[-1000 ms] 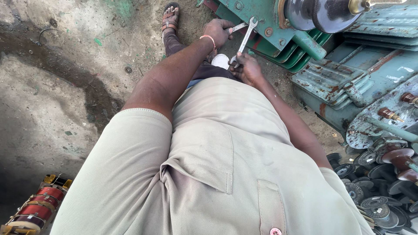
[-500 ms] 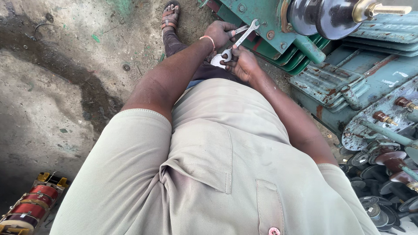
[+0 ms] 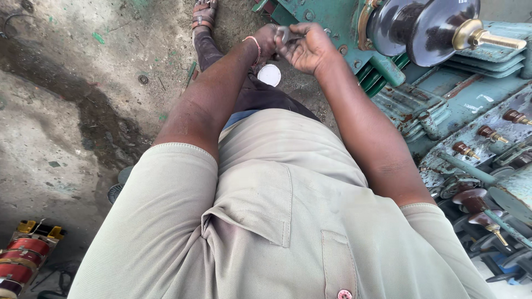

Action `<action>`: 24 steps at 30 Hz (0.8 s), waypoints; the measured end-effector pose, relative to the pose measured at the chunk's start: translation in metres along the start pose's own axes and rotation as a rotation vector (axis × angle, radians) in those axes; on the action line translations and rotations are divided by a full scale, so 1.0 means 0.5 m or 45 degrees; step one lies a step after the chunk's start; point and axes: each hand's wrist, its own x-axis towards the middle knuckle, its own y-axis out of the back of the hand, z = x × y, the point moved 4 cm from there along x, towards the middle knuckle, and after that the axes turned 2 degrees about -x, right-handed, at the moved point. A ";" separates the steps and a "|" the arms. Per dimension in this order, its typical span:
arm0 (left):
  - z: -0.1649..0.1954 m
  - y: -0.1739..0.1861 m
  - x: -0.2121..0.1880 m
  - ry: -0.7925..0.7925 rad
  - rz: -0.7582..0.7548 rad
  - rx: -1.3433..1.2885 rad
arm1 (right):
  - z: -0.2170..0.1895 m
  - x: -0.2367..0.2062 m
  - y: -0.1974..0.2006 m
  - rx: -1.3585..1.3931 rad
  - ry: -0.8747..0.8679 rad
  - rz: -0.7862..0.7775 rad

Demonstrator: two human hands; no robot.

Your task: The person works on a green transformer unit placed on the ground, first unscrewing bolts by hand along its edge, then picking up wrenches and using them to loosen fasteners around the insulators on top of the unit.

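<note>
Between the two hands, held up in front of the person's chest and just short of the green machine housing [image 3: 332, 16], was a small metal piece [image 3: 285, 34], grey and shiny, mostly hidden by the fingers so that its exact shape could not be made out. The left hand [image 3: 269, 40], with a pink band [image 3: 256, 50] at the wrist, had its fingers closed about one side of the piece, and the right hand [image 3: 307, 47] had its fingers curled and pinched on the other side, so both were clamped on it together. By its look it was hard, stiff steel, likely light for its size and possibly greasy, so a firm pinch across its bare flat part would seem the safest hold, since a loose one could let it slip to the ground. Just below the hands a small white round disc [image 3: 269, 75] lay on the dirty concrete floor [image 3: 66, 111], near the person's sandalled foot [image 3: 204, 16]. To the right stood a large dark insulator with a brass stud [image 3: 438, 27] above green finned panels [image 3: 421, 105], with smaller brown insulators [image 3: 487, 133] further out. At the lower left corner sat a red wound coil [image 3: 22, 260].
</note>
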 end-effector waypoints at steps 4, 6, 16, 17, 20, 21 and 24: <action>-0.003 -0.025 -0.018 -0.122 -0.096 0.212 | -0.065 -0.017 0.009 0.369 0.080 0.002; -0.008 -0.033 -0.022 -0.139 -0.094 0.207 | -0.094 -0.016 0.018 0.541 0.149 0.024; -0.024 -0.035 0.008 -0.138 0.000 0.310 | -0.116 -0.063 0.050 -1.134 1.289 0.847; -0.023 -0.035 0.010 -0.157 -0.016 0.318 | -0.117 -0.080 0.025 -1.642 1.625 0.968; -0.023 -0.037 0.011 -0.169 -0.053 0.307 | -0.117 -0.073 -0.014 -2.359 1.862 1.078; -0.024 -0.037 0.012 -0.168 -0.059 0.297 | -0.122 -0.066 -0.017 -2.453 1.820 1.080; -0.027 -0.037 0.014 -0.155 -0.011 0.349 | -0.149 -0.043 0.010 -2.286 1.169 1.116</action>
